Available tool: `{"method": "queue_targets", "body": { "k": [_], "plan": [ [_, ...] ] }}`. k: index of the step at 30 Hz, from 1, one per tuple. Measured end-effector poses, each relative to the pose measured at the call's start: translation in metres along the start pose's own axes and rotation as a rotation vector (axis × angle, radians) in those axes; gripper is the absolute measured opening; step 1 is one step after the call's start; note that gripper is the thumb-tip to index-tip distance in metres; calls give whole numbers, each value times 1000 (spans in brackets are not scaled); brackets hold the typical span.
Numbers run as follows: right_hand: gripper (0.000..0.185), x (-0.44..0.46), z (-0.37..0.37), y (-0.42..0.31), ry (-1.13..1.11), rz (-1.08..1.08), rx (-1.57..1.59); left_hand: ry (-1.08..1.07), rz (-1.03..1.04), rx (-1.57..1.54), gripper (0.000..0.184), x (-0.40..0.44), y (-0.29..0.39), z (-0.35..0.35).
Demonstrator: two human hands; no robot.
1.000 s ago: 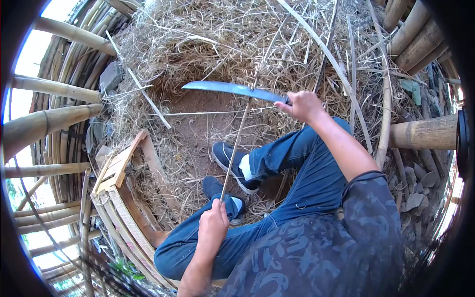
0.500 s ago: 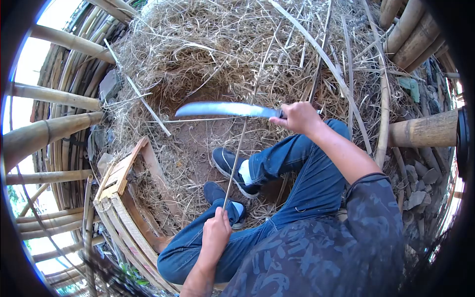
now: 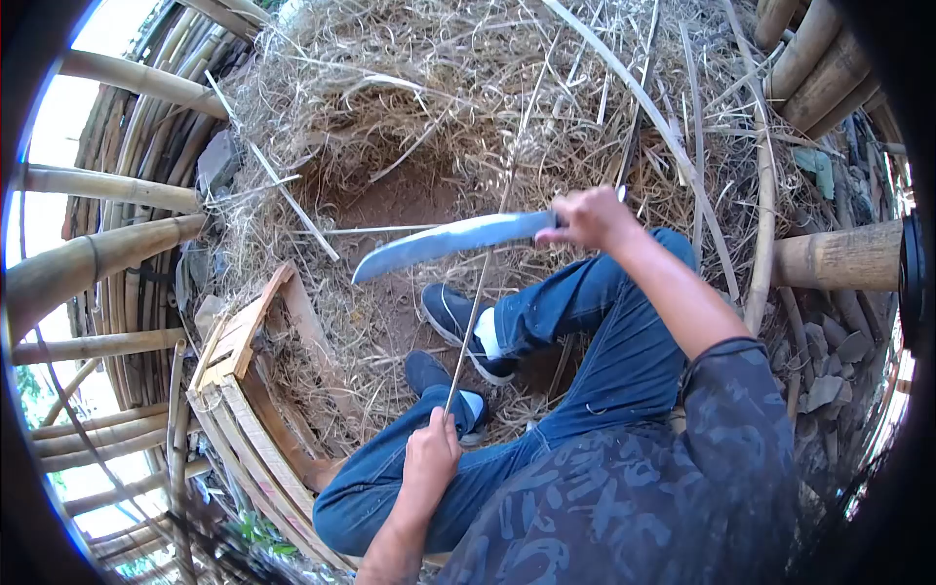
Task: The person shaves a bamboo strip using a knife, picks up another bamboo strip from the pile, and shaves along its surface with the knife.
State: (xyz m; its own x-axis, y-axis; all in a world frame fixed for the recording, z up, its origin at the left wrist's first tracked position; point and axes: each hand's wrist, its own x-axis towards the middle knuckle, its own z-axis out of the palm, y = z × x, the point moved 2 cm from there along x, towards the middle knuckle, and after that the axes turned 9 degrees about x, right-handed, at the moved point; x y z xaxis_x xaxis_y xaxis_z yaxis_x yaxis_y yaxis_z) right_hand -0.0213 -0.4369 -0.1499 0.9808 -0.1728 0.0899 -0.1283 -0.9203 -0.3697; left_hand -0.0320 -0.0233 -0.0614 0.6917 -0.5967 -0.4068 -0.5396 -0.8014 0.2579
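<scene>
A long thin strip (image 3: 472,322) runs from my left hand (image 3: 430,454) up and away over the shavings. The fingers of my left hand are wrapped round its near end, above my lap. My right hand (image 3: 592,220) grips the dark handle of a large knife (image 3: 448,242). The wide blade points left, its tip lower than the handle, and crosses the strip about midway. Whether blade and strip touch, I cannot tell.
A heap of curly shavings (image 3: 458,88) covers the ground ahead. A wooden crate (image 3: 253,429) stands at the left. Bamboo poles (image 3: 127,185) line the left side, and a thick pole (image 3: 838,257) juts in from the right. Broken stones (image 3: 824,390) lie at the right.
The knife has moved nearer to me along the strip, and its tip has swung down toward my feet. My left hand has shifted slightly right, still holding the strip.
</scene>
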Motion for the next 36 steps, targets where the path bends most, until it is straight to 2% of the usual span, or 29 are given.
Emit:
{"method": "queue_targets", "body": {
  "k": [1,2,3,9,11,15,17,19,20,21,23,24,25,27,28,35,36],
  "plan": [
    [69,1,2,7,11,-37,-25,2,2,-23,17,-2,1,-1],
    [69,5,7,23,14,88,16,17,7,-45,17,0,1,-4],
    [69,9,1,28,103,191,-88,25,-1,-46,17,3,3,-7],
    [63,5,1,13,90,233,6,-3,-4,-168,16,10,2,-9],
    [61,0,17,17,256,179,84,-38,28,-225,19,11,3,-10],
    [63,1,17,6,71,344,167,-177,-63,-365,23,15,-1,-11],
    [56,6,14,8,84,356,224,-199,-83,-487,28,15,-5,-3],
    [44,13,9,14,-293,385,552,-188,-137,-455,29,18,-1,-9],
    [37,16,6,17,-379,503,634,-178,-189,-421,31,19,0,-11],
    [37,20,1,17,-377,505,633,-180,-186,-420,31,19,2,-12],
    [35,24,-2,18,-495,648,681,-143,-196,-380,31,16,4,-14],
    [31,28,-7,15,-352,478,352,-143,-193,-381,31,15,6,-15],
    [31,27,-8,12,-352,476,350,-130,-204,-377,31,12,9,-17],
    [23,26,-9,6,-169,457,75,-123,-237,-390,31,7,14,-12],
    [19,24,-3,6,-144,465,54,-113,-250,-377,31,4,17,-9],
    [18,14,8,29,-6,400,-107,-118,-299,-476,38,-19,41,-18],
    [21,15,3,27,-65,373,-115,-138,-309,-487,38,-20,39,-17]
  ]
}}
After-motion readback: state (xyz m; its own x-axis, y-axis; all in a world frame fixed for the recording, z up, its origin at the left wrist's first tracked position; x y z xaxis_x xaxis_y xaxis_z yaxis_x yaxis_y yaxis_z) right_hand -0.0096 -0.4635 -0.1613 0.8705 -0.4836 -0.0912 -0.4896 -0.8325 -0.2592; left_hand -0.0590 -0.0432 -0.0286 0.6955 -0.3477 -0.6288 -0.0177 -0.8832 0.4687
